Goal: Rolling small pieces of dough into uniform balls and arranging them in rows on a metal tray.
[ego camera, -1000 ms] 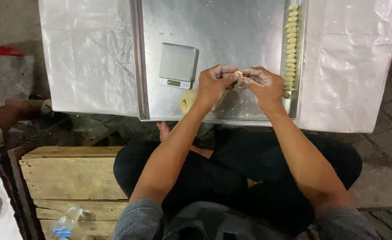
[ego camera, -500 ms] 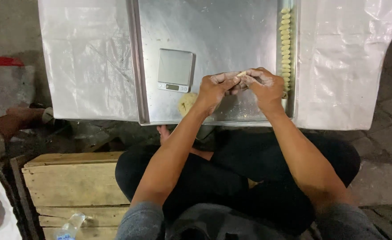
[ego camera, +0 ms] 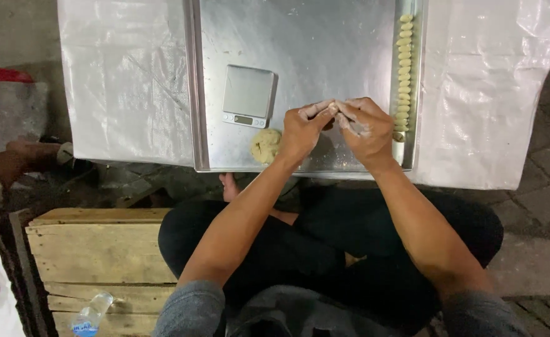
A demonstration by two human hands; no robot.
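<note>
Fingers (ego camera: 325, 111) pinched tight, dough bit btwn.

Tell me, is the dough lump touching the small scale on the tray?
Apart. The head view shows bare tray metal between the dough lump and the scale.

We see our left hand (ego camera: 303, 130) and right hand (ego camera: 367, 128) meet fingertip to fingertip over the steel tray (ego camera: 325, 43), pinching something small between them that we cannot make out. A dough lump (ego camera: 265, 145) lies just beside the left hand, below the scale (ego camera: 248, 95). A row of shaped pieces (ego camera: 403, 68) lines the tray's right edge. White plastic (ego camera: 125, 75) covers the bench.
</note>
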